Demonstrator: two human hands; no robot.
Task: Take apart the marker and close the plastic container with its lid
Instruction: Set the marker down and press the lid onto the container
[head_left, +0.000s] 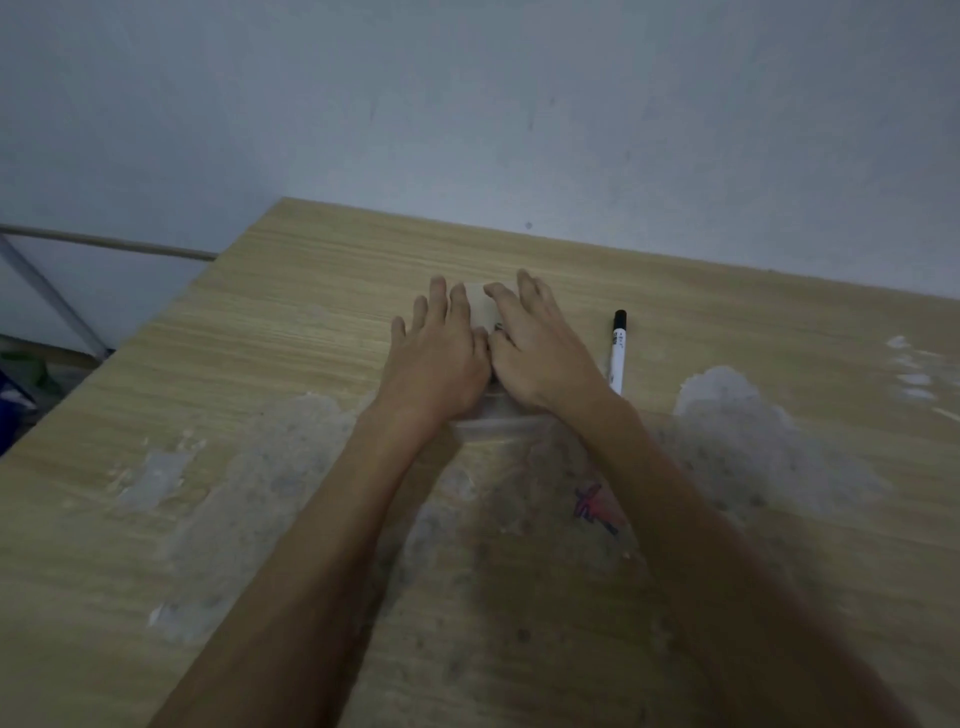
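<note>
Worn wooden table (260, 364) against a bare wall; we've got left hand (441, 358) and right hand (540, 353) spread flat, pressing the lid (480, 306) onto the plastic container (493, 415), likely to seat it. Marker (618, 353) lies capped just right.

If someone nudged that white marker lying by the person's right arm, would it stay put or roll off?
The marker looks like a slim round tube lying flat on the wooden table, so a sideways nudge would probably set it rolling. It appears stiff and light, likely easy to pinch up. Its smooth barrel may be a little slippery. Its black cap seems to be on.
</note>
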